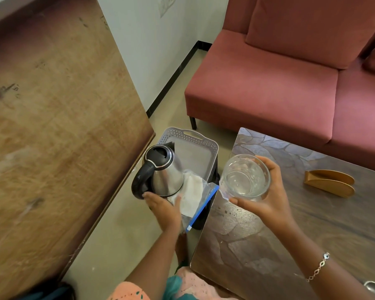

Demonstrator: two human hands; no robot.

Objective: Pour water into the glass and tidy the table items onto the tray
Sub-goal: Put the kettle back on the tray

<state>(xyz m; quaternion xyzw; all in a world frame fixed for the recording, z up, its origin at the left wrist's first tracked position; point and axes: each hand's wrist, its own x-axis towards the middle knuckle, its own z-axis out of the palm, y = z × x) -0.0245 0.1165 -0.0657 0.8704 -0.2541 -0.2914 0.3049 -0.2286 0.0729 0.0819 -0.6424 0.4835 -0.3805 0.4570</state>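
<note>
Broadly, a red sofa (pixel 268 87) fills the upper right. Dark patterned worktop (pixel 312 224), lower right. Grey tray (pixel 195 139) at frame centre, just left of the worktop, carrying a steel kettle (pixel 167 169) and a zip bag (pixel 201 200) with white cloth inside. Tan napkin holder (pixel 329 182) on the worktop, right edge. Glass (pixel 245 176), some water in it, held over the worktop's left edge by the right hand (pixel 268 202), fingers curled round it. Left hand (pixel 162 208): fingers fairly straight, spread, tips touching the kettle's black base.
</note>
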